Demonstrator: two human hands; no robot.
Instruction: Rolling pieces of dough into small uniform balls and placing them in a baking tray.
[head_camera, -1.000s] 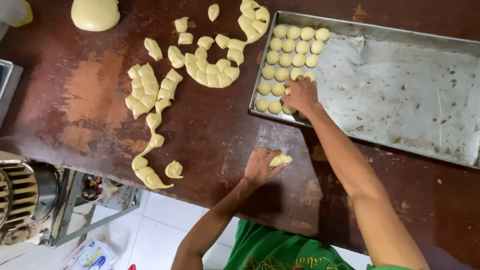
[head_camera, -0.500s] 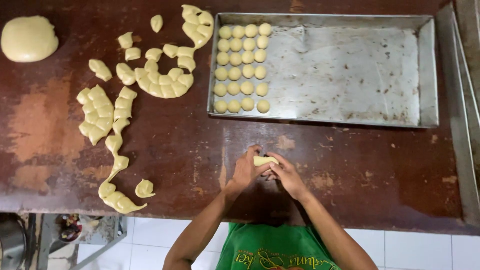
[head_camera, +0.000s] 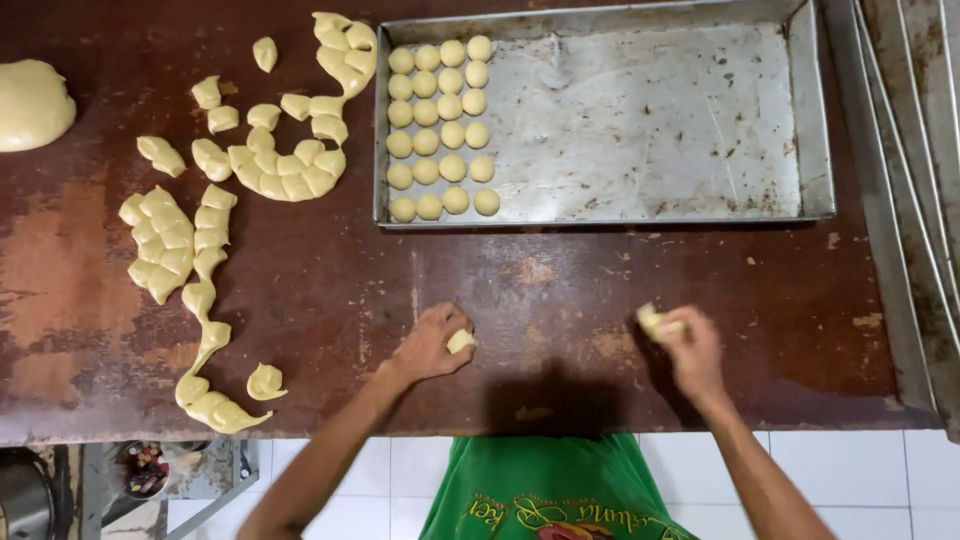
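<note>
The head camera looks straight down at a dark brown table (head_camera: 560, 280) with worn, scratched spots.

The left hand (head_camera: 430, 345) rests on the table near its front edge. Its fingers are curled around a small piece of dough (head_camera: 461, 341), and the piece peeks out by the fingertips. The right hand (head_camera: 690, 350) is well apart from it, further along the same front edge. It is closed around a second piece of dough (head_camera: 655, 320), which sticks out at the top of the fist. So each hand is gripping its own little lump, and both lumps sit low in the view, close to the person.

Behind the hands lies a big metal baking tray (head_camera: 700, 130). At its left end there are rows of small round dough balls (head_camera: 440, 125), packed close together. The rest of the tray is bare metal with dark marks.

To the left of the tray, many cut dough chunks (head_camera: 280, 165) lie in curved lines on the table. More chunks (head_camera: 165, 240) sit further left, and a thin strip runs down toward the front edge. A big lump of dough (head_camera: 30, 105) sits at the far left edge.

At the bottom you can see the person's green shirt (head_camera: 550, 490) and white floor tiles (head_camera: 420, 470).
</note>
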